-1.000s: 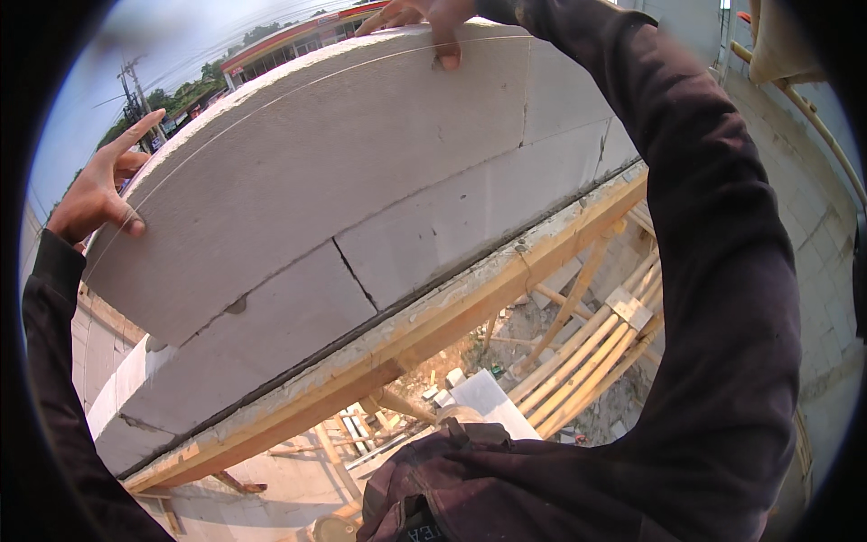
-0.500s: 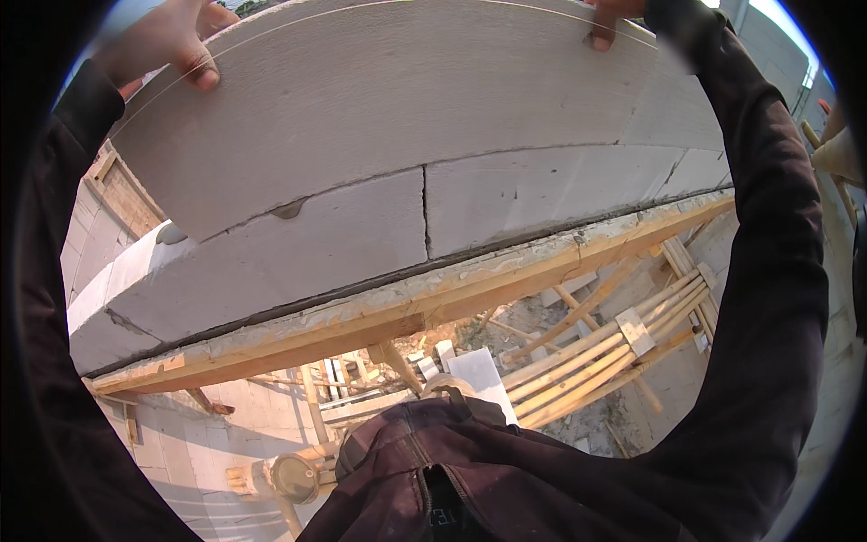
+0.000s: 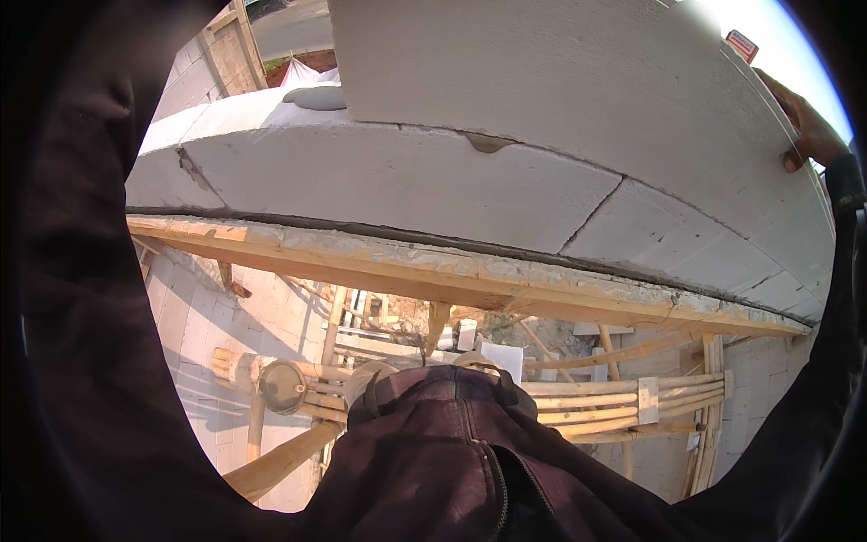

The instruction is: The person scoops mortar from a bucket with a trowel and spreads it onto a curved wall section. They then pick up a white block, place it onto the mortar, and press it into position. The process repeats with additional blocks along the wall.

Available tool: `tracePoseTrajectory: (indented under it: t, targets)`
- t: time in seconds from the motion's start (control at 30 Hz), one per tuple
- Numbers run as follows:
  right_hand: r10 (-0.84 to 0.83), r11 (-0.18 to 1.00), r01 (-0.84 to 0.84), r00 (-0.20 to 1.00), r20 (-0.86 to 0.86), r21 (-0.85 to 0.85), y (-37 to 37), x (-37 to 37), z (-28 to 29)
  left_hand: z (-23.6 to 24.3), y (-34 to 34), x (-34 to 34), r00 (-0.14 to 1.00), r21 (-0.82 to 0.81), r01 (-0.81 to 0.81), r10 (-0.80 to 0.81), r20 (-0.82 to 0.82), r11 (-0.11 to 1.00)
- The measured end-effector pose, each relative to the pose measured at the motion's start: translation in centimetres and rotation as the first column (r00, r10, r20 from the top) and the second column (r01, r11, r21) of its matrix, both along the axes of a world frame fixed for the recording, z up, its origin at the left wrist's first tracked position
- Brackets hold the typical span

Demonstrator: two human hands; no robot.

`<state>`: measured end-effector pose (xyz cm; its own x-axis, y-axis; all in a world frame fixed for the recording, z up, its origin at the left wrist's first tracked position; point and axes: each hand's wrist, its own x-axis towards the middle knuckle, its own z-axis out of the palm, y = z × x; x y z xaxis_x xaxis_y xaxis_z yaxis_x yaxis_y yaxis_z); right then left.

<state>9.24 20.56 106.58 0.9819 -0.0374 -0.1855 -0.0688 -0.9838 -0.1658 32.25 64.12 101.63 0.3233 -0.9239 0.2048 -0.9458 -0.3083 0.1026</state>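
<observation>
A large pale grey aerated concrete block (image 3: 542, 72) stands on top of a lower course of blocks (image 3: 379, 172). My right hand (image 3: 808, 131) grips the top edge of the upper course at the far right, thumb on the near face and fingers over the top. My left arm (image 3: 86, 181) reaches up at the left, and its hand is out of the picture. Grey mortar (image 3: 490, 143) bulges from the joint under the block. More mortar (image 3: 318, 97) lies on the lower course beside the block's left end.
A mortar-smeared timber beam (image 3: 433, 271) runs beneath the wall. Far below are bamboo poles (image 3: 587, 402), a round bucket (image 3: 283, 387) and scattered debris. On the upper course's top edge sits a small red-and-white box (image 3: 742, 45). A wooden frame (image 3: 233, 50) stands beyond the wall.
The view has swung, so the block and wall sit farther right and tilt the other way. My left hand has left the picture; the right hand still holds the top edge.
</observation>
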Motion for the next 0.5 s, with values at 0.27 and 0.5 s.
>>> tracePoseTrajectory:
  t: [0.27, 0.5]
  targets:
    - [-0.111, 0.981, 0.114, 0.993, 0.026, -0.160, -3.3, -0.1, 2.1, -7.4, 7.5, 1.7, 0.987, -0.361, -0.113, 0.146, 0.063, 0.926]
    - [-0.486, 0.798, 0.598, 0.709, 0.511, -0.071, -5.4, -11.6, 4.8, -17.2, 5.9, 8.8, 0.935, -0.456, -0.323, 0.205, -0.290, 0.829]
